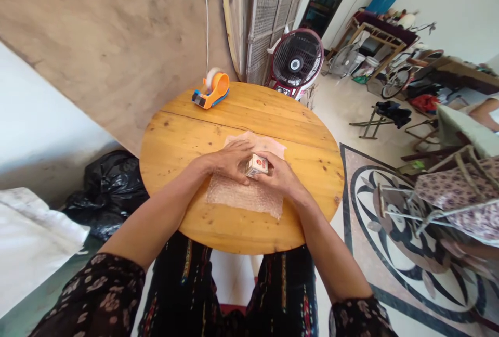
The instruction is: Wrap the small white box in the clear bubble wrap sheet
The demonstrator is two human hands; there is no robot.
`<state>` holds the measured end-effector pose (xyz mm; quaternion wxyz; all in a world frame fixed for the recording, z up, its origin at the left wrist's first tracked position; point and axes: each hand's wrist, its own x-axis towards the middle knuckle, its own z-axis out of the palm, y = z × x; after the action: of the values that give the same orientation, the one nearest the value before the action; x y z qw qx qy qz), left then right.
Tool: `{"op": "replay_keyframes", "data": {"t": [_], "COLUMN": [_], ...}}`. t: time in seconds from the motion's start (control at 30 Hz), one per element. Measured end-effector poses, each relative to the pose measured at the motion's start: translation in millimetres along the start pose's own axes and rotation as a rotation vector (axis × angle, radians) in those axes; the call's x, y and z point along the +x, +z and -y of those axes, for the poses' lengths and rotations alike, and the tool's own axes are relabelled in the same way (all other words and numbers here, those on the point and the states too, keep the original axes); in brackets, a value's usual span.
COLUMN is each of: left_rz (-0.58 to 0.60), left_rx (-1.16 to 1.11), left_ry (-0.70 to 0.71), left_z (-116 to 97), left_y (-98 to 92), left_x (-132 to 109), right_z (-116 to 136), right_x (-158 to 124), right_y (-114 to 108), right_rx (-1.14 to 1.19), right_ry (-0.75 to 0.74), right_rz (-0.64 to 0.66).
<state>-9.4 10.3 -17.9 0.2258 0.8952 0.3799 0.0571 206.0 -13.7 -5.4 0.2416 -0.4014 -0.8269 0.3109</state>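
A sheet of pinkish bubble wrap (pixel 245 195) lies flat on the round wooden table (pixel 312 144). Over its middle is a small white-and-red carton (pixel 259 164), tilted a little. My right hand (pixel 284 175) grips the carton from its right side, fingers at the far edge and thumb at the near one. On the other side, my left hand (pixel 231 161) rests on the wrap with fingers stretched out and thumb pointing toward the carton. Whether the left fingers touch the carton is hard to see.
An orange-and-blue tape dispenser (pixel 213 90) stands at the table's far left edge. Behind the table is a dark red fan (pixel 296 61). Black plastic bags (pixel 111 186) lie on the left. At right, another person sits in patterned clothing (pixel 460 191) beside a table.
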Motion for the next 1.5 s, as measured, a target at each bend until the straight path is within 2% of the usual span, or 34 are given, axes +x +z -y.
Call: {"op": "replay_keyframes", "data": {"t": [0.23, 0.53, 0.87, 1.5], "left_rz": [0.025, 0.023, 0.018, 0.013], "left_rx": [0.019, 0.014, 0.013, 0.029], "left_ry": [-0.013, -0.008, -0.013, -0.013], "left_z": [-1.5, 1.9, 4.1, 3.3], "left_y": [-3.3, -1.7, 0.4, -0.4], "left_x": [-1.9, -1.7, -0.5, -1.6], "right_z": [-0.8, 6.3, 8.5, 11.1], "right_x": [-4.8, -9.6, -7.1, -8.8], "right_y": [4.8, 1.2, 1.9, -1.5], "right_rx": [-0.055, -0.047, -0.057, -0.066], "right_ry": [-0.051, -0.112, -0.055, -0.068], "right_rz": [-0.057, -0.006, -0.024, -0.010]}}
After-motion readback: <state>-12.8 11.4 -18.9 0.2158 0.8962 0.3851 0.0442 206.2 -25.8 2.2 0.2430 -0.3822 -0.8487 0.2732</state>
